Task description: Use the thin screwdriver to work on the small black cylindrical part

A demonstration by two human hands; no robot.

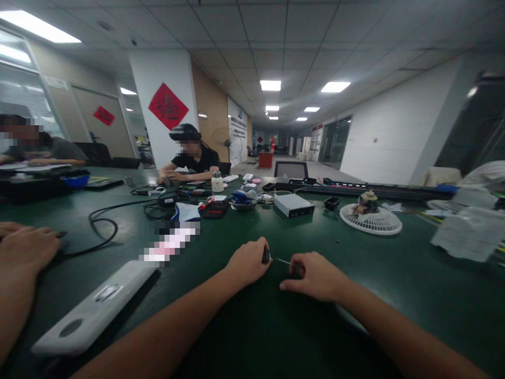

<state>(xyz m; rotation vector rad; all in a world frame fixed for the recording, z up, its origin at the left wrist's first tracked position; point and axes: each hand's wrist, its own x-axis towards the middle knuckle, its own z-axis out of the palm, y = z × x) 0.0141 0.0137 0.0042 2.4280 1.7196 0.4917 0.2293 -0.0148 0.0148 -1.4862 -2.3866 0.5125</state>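
Observation:
Above the dark green table (339,337), my left hand (246,263) is closed around a small dark object (266,256) with a light edge. Most of that object is hidden by my fingers, so its kind does not show. To the right, my right hand (315,276) curls its fingers on a thin metal rod (286,261), with the thumb held lower and apart. The rod's tip points at the dark object, and a small gap seems to lie between them. Its other end is hidden in my right hand.
A long white device (98,305) lies left of my left arm, near another person's hand (27,247) and a black cable (106,245). Beyond my hands are a grey metal box (294,205) and a white fan grille (371,218). A person in a headset (193,158) sits across.

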